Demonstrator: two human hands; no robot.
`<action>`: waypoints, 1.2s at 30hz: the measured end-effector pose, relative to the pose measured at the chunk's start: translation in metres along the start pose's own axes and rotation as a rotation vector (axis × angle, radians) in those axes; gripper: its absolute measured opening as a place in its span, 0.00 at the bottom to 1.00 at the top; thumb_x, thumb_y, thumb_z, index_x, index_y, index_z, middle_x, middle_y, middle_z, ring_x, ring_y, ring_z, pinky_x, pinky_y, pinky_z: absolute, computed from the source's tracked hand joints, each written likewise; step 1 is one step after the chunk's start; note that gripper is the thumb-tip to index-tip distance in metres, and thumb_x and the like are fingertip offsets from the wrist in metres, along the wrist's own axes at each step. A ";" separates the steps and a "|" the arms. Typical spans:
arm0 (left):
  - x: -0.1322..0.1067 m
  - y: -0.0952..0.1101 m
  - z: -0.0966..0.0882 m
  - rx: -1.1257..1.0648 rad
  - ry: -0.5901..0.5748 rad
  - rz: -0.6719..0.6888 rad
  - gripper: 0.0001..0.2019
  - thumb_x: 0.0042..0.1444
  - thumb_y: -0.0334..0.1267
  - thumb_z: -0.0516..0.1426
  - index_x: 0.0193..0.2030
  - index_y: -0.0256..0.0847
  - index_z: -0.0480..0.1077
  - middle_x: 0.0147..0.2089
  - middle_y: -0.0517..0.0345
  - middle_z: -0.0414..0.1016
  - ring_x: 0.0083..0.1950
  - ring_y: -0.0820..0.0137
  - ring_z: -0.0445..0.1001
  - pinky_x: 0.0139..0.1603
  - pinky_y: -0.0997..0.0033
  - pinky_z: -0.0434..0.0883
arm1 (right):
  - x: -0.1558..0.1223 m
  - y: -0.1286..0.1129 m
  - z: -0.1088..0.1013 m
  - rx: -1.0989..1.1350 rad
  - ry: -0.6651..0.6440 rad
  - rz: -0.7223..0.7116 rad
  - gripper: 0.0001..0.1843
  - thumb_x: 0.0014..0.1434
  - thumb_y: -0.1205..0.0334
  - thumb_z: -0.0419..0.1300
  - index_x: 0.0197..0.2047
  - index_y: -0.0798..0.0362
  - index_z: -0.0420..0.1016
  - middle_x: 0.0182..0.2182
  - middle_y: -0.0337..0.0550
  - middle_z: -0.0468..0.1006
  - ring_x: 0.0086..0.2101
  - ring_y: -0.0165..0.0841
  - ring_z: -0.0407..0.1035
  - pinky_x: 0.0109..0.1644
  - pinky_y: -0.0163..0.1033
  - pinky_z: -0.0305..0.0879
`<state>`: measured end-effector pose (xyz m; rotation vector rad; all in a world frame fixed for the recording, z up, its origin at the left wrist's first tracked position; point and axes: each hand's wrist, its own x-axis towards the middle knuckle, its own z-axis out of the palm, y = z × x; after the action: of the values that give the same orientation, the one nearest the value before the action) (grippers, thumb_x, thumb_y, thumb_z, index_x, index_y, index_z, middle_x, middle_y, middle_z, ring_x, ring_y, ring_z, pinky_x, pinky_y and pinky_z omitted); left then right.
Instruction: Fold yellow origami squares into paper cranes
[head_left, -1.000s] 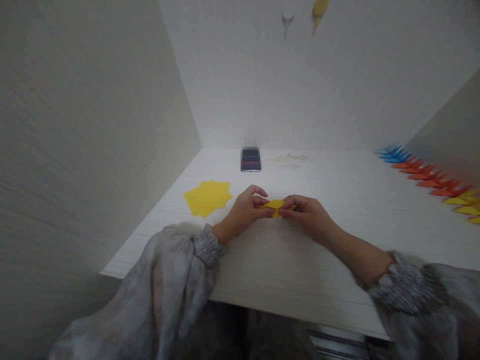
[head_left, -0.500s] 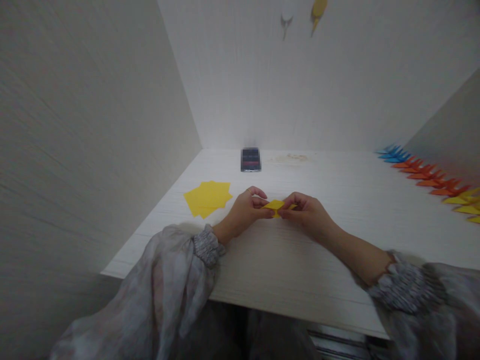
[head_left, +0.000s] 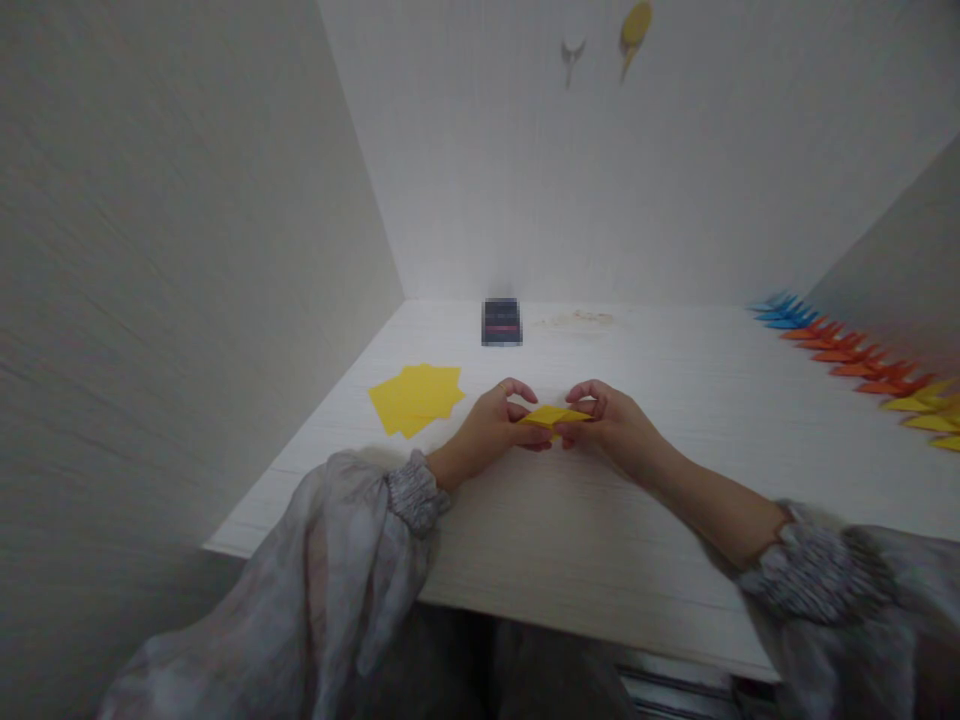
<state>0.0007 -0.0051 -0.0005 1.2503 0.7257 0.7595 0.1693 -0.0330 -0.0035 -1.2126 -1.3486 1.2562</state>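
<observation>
Between my two hands is a small piece of folded yellow origami paper (head_left: 553, 415), held just above the white table (head_left: 600, 560). My left hand (head_left: 501, 418) pinches its left end between thumb and fingers, with the index finger arched above. On the other end, my right hand (head_left: 611, 418) grips with thumb and fingers, its index finger curled up off the paper. The paper shows a flat, pointed diamond shape; its underside is partly hidden by the fingers. Left of my left hand lies a loose pile of yellow paper sheets (head_left: 417, 398).
A row of folded paper cranes runs along the right side: blue (head_left: 786, 310), orange (head_left: 859, 355) and yellow (head_left: 926, 405). A dark blurred box-like object (head_left: 502, 322) stands at the back by the wall. Wall hooks, one yellow (head_left: 636, 25), one white (head_left: 573, 45), hang above.
My right index finger has lifted off the paper, and the folded paper now shows wider and flatter between my hands. Both hands stay in nearly the same place.
</observation>
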 end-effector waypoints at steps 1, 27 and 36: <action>0.000 0.000 0.000 0.001 0.003 0.003 0.22 0.36 0.29 0.63 0.36 0.38 0.55 0.22 0.63 0.73 0.24 0.73 0.73 0.29 0.71 0.71 | 0.000 0.000 -0.001 0.002 -0.017 0.007 0.18 0.41 0.65 0.62 0.34 0.51 0.57 0.20 0.35 0.74 0.21 0.29 0.69 0.26 0.35 0.62; -0.004 0.005 -0.003 -0.081 -0.189 -0.084 0.25 0.36 0.33 0.65 0.39 0.38 0.55 0.30 0.56 0.75 0.29 0.70 0.75 0.34 0.69 0.71 | -0.006 -0.004 -0.011 0.166 -0.151 0.124 0.24 0.39 0.64 0.66 0.39 0.53 0.59 0.20 0.36 0.75 0.19 0.30 0.70 0.28 0.37 0.65; 0.002 -0.004 -0.006 0.080 -0.072 -0.018 0.23 0.38 0.36 0.63 0.40 0.37 0.57 0.23 0.62 0.72 0.23 0.74 0.72 0.27 0.75 0.68 | -0.007 -0.006 -0.008 0.104 -0.173 0.110 0.23 0.40 0.65 0.64 0.39 0.53 0.60 0.20 0.35 0.74 0.20 0.30 0.70 0.31 0.38 0.65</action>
<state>-0.0028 -0.0007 -0.0051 1.3348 0.7133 0.6725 0.1772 -0.0395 0.0033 -1.1392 -1.3364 1.5200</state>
